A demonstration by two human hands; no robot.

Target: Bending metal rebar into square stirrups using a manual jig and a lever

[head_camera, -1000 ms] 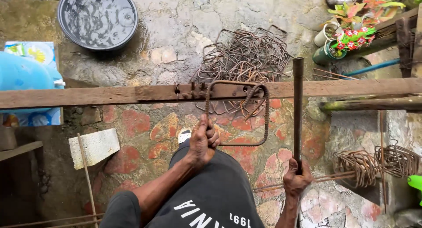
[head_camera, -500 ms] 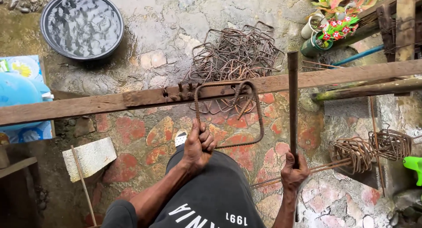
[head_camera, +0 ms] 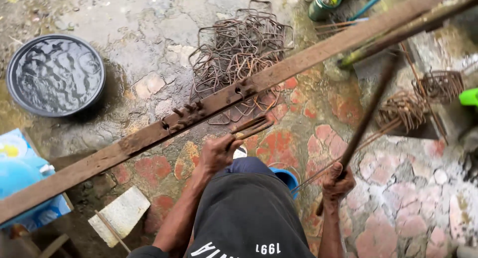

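While left hand [head_camera: 217,153] grips stirrup [head_camera: 251,126], plank [head_camera: 149,133] crosses.

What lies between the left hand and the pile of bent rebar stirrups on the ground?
In the head view, the long rusty beam crosses between the left hand and the stirrup pile.

left hand [head_camera: 217,153] gripping bent rebar [head_camera: 251,126], right hand [head_camera: 337,183] holding rod [head_camera: 366,116]

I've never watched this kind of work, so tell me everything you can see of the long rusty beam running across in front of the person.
The beam is a long, flat, rust-brown bar, seemingly metal, crossing the view diagonally from lower left to upper right above the wet stone floor. Short pegs stick up near its middle, with small holes or slots beside them. The left hand holds a bent rod piece just below it; contact is unclear. A heap of bent rod frames lies behind it.
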